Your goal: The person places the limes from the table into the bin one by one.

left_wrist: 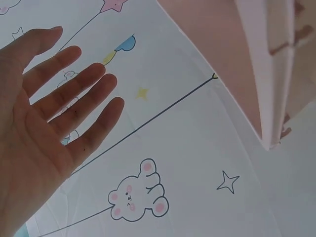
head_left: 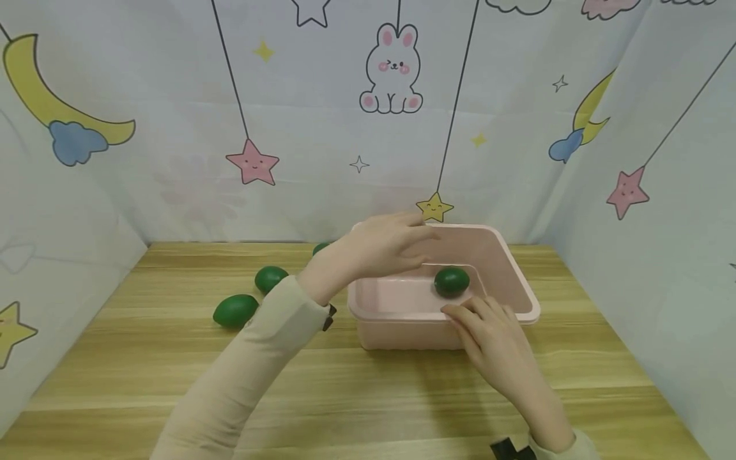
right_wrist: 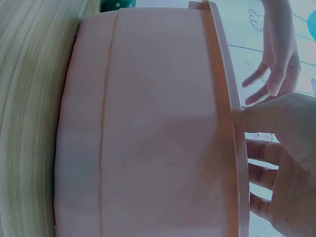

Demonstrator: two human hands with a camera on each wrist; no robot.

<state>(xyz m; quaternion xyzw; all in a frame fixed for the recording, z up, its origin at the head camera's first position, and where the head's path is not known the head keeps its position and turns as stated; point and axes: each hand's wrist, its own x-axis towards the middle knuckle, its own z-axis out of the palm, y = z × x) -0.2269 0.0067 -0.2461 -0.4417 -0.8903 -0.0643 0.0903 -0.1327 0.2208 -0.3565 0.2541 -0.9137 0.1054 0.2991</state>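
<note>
Nearest the camera, a cream sleeve (head_left: 247, 370) is stretched from the bottom edge up and across the bench (head_left: 328, 409) toward the box. At the far left, a pointed green oval (head_left: 234, 312) is laid on the bench, its long axis set roughly left to right, with the right end tipped slightly away. Just beyond it, a second green oval (head_left: 270, 279) is seen; farther back, a third green oval (head_left: 319, 248) is mostly hidden by the left forearm (head_left: 328, 275), so its axis cannot be told.

One relation is judged to matter most: these three are placed to the left of the left hand (head_left: 382, 246), which is nearer to them than its partner. That hand is held above the left part of the pink box (head_left: 414, 335), its fingers extended and slightly apart, with nothing grasped. Toward the right inside the box, a fourth green oval (head_left: 452, 281) is laid about crosswise, just past the near rim (head_left: 402, 316). That rim is gripped by the right hand (head_left: 494, 342), thumb outside and fingers bent over the edge; by it, the fourth oval is more closely neighboured.
</note>
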